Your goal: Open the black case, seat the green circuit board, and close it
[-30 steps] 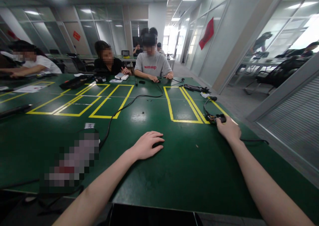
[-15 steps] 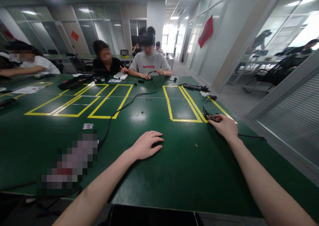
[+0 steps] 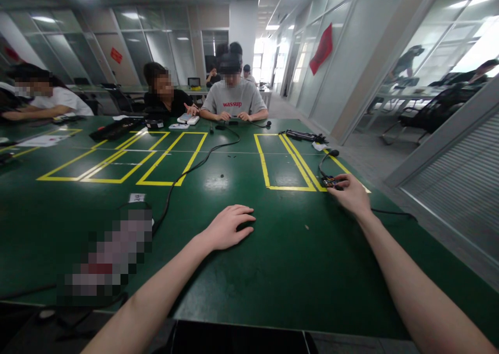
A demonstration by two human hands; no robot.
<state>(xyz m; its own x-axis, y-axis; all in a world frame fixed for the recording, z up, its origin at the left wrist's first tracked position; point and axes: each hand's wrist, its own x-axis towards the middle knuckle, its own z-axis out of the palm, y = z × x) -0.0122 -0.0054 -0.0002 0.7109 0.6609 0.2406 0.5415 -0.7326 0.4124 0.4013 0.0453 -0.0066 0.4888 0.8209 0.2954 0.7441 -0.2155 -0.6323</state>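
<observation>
My left hand (image 3: 229,228) lies palm down on the green table (image 3: 280,271), fingers stretched out and nothing in it. Farther off on the right, my right hand (image 3: 355,197) pinches a small dark device (image 3: 329,181) between thumb and fingers. Bits of colour like wires or small parts show on the device, but its kind is too small to make out. From its far side a short black cable (image 3: 321,162) curves to a round black end (image 3: 333,153). Another black cord (image 3: 393,213) runs from near my right wrist to the table's right edge.
Yellow tape (image 3: 268,161) marks rectangles on the table. A folded black tripod-like stand (image 3: 304,135) lies at the far right. On the left is a blurred-out object (image 3: 117,250) with a long black cable (image 3: 202,161). Across the table sits a person in a grey shirt (image 3: 234,99).
My right hand has shifted slightly and the device has turned a little, showing more of its coloured parts. My left hand stays put. The co-worker opposite has lowered a cable to the table.
</observation>
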